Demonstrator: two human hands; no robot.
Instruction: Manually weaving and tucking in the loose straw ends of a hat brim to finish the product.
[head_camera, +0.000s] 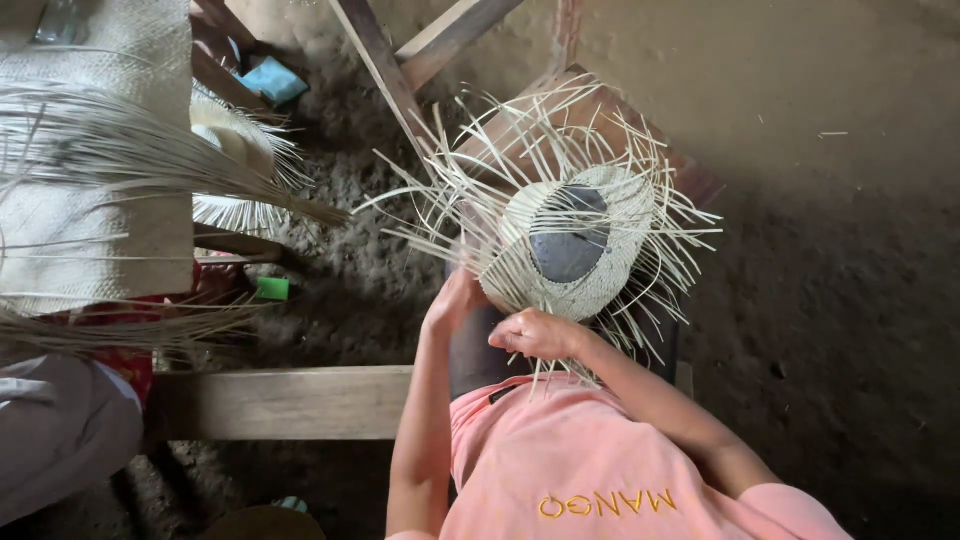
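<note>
Two hands worked at the near rim of a half-woven straw hat (575, 245), which sat over a dark rounded form atop a wooden stool (690, 175), its loose strands fanning outward all around. The right hand (538, 333) lay closest, just under the rim, its grip pinching a few strands that hung toward the pink shirt (580, 470). The left hand (455, 298) touched the rim's left side; whether its grip pinched anything could not be told.
</note>
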